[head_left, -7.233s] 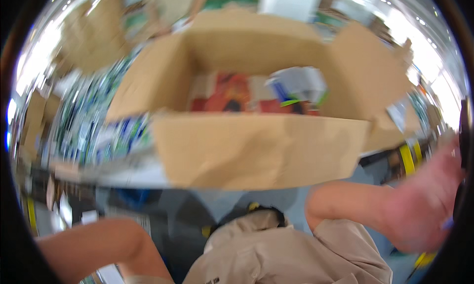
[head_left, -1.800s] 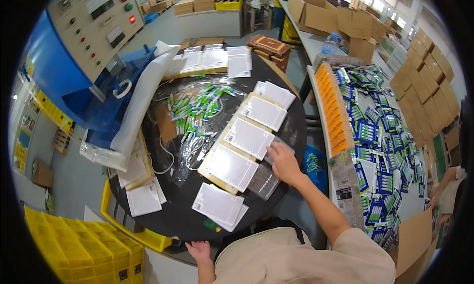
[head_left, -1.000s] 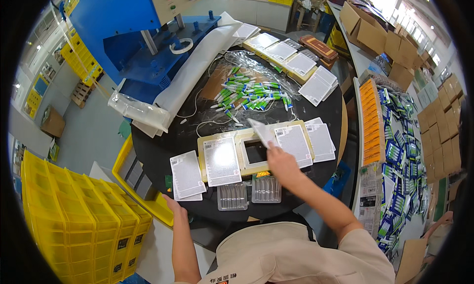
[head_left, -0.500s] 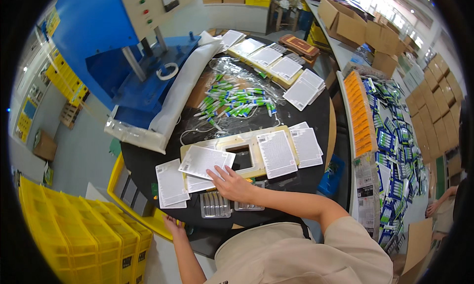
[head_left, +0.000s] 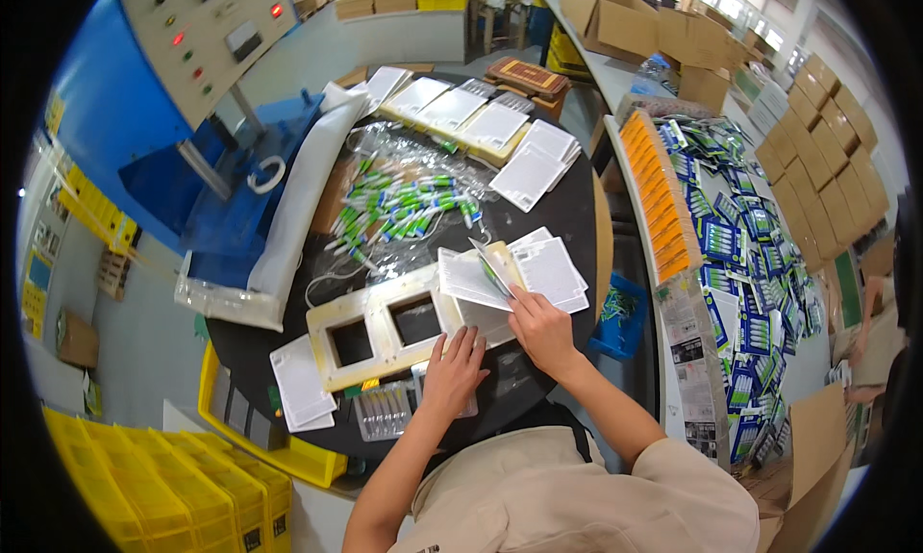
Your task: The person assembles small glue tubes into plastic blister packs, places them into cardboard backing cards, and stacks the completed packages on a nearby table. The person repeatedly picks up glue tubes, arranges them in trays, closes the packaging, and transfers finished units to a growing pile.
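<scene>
My right hand (head_left: pixel 543 332) pinches the near edge of white printed backing cards (head_left: pixel 471 279), one of them tilted up with a green edge showing. These cards lie over the right end of a cream frame (head_left: pixel 385 334) with rectangular openings, two of them uncovered. My left hand (head_left: pixel 452 375) rests with fingers stretched at the near edge of the frame, holding nothing. Clear ribbed plastic blister trays (head_left: pixel 385 414) lie beside and partly under it. More white cards lie at the frame's left (head_left: pixel 301 385) and right (head_left: pixel 550 269).
Behind the frame lies a pile of green-and-white slim tubes (head_left: pixel 399 207) on clear film. A second loaded frame (head_left: pixel 461 120) stands farther back. A blue press (head_left: pixel 226 183) borders the left, yellow crates (head_left: pixel 163 486) the lower left. Finished blister packs (head_left: pixel 745 293) cover the right-hand table.
My left hand has come up from the table edge to the frame. My right hand has moved from the frame's left end to its right; the left openings are now uncovered. The view has shifted.
</scene>
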`<action>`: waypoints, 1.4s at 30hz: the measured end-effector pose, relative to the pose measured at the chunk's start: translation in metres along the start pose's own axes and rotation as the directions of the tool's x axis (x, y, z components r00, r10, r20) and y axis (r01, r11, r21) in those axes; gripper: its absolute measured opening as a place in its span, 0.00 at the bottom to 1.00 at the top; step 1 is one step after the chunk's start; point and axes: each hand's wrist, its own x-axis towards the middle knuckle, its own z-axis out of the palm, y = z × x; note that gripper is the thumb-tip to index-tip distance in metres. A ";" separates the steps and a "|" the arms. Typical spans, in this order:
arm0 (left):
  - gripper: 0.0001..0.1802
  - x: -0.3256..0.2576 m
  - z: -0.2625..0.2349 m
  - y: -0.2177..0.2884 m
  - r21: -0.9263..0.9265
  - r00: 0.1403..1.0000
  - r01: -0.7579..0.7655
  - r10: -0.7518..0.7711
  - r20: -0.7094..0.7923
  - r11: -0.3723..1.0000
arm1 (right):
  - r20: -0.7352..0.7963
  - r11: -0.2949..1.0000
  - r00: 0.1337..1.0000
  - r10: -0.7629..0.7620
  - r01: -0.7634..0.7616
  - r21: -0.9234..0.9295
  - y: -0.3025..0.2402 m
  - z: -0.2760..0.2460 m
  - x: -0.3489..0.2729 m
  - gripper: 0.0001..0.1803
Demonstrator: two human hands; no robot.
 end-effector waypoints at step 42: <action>0.22 0.211 -0.016 0.147 -0.843 0.751 0.502 -0.387 0.535 -0.193 | 0.677 -0.516 0.703 0.217 -0.507 0.691 0.175 -0.155 -0.117 0.10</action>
